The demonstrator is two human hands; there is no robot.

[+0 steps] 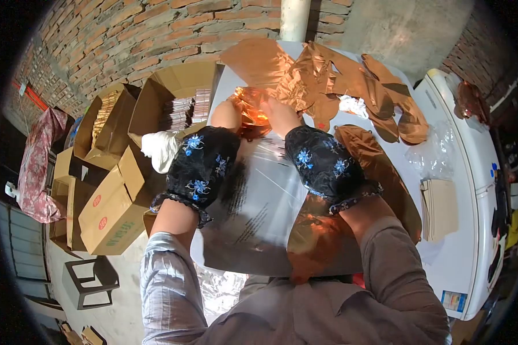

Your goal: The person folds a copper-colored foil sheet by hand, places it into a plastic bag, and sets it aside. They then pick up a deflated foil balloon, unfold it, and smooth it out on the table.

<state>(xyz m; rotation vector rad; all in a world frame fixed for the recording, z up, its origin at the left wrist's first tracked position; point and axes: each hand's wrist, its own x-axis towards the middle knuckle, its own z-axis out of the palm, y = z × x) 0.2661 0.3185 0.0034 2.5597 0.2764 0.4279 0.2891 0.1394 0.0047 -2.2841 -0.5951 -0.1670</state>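
My left hand point(227, 114) and my right hand point(282, 115) are at the far part of the table, one on each side of a crumpled orange foil balloon point(252, 106). Both close on its edges, though some fingertips are hidden by the foil. Below it, a clear plastic bag point(259, 190) with dark print lies flat. A flat copper-coloured foil balloon point(313, 236) rests to the right, partly under my right forearm. More copper foil balloons point(351, 75) are heaped beyond my right hand, with a small crumpled white piece point(354, 106) on them.
Open cardboard boxes point(172, 72) with packed stacks stand left of the table, a white cloth point(158, 150) over one edge. On the right, a white appliance surface point(449, 276) holds clear plastic point(434, 152) and beige packets point(439, 210). A brick wall point(155, 34) rises behind; a stool point(91, 279) stands lower left.
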